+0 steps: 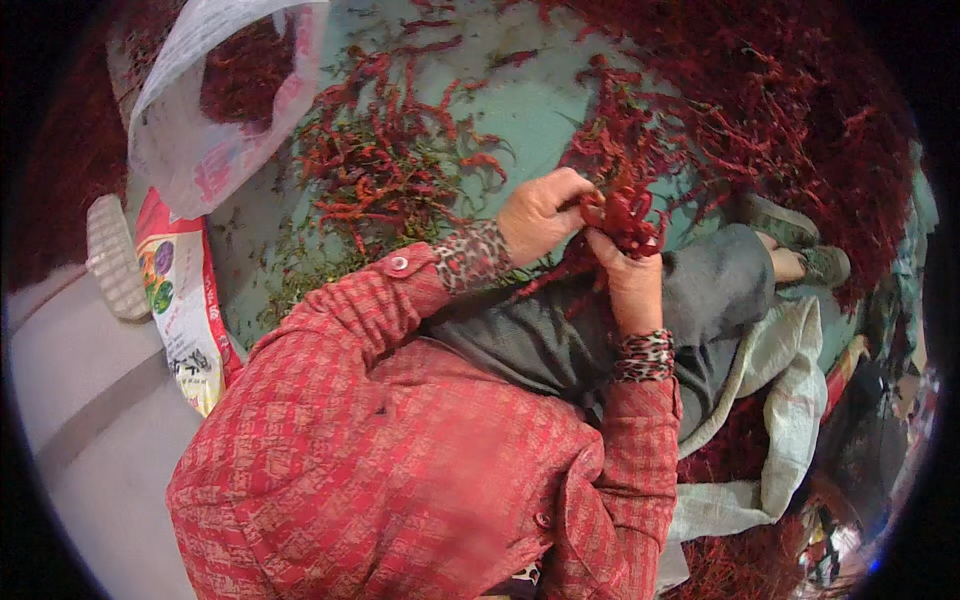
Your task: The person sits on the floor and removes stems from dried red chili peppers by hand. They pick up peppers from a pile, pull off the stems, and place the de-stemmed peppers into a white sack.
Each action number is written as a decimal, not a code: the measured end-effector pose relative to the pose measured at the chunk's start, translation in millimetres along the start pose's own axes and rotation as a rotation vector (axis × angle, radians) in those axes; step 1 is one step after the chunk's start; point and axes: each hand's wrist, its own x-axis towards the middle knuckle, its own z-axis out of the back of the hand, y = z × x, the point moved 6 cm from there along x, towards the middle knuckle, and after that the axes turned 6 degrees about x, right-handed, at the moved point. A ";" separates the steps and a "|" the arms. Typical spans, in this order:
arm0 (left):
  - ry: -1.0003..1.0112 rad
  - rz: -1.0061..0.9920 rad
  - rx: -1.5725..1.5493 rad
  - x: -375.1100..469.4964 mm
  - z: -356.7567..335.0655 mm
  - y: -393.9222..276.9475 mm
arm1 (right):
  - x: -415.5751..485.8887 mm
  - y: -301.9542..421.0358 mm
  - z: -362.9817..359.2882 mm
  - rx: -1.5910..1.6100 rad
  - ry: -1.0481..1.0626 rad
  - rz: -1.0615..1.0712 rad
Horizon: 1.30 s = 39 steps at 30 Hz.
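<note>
A bunch of red chili peppers (628,217) is held up over my lap, between both hands. My right hand (634,281) grips the bunch from below, thumb across its near side. My left hand (546,216) pinches at the bunch's left edge with thumb and forefinger; just what lies between those fingertips is hidden. More dried red chilies (611,135) lie on the green sheet (525,105) right beyond my hands. Left of them spreads a looser pile of red chilies mixed with green stems (382,172).
An open translucent plastic bag (172,142) with chilies stands at the upper left, above a printed sack (187,300) and a shoe sole (116,259). A large chili heap (787,97) fills the upper right. A white woven sack (799,420) with chilies lies open at lower right.
</note>
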 end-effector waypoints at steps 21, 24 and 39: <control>-0.077 0.725 0.921 -51.0 256.3 158.7 | -0.9 4.9 17.2 0.105 -0.078 -0.023; 0.027 1.013 1.028 -41.6 255.5 178.7 | -2.2 3.7 17.9 0.128 -0.058 -0.026; -0.383 0.632 -0.237 -37.6 248.0 121.6 | -1.9 5.5 12.8 0.104 -0.034 0.022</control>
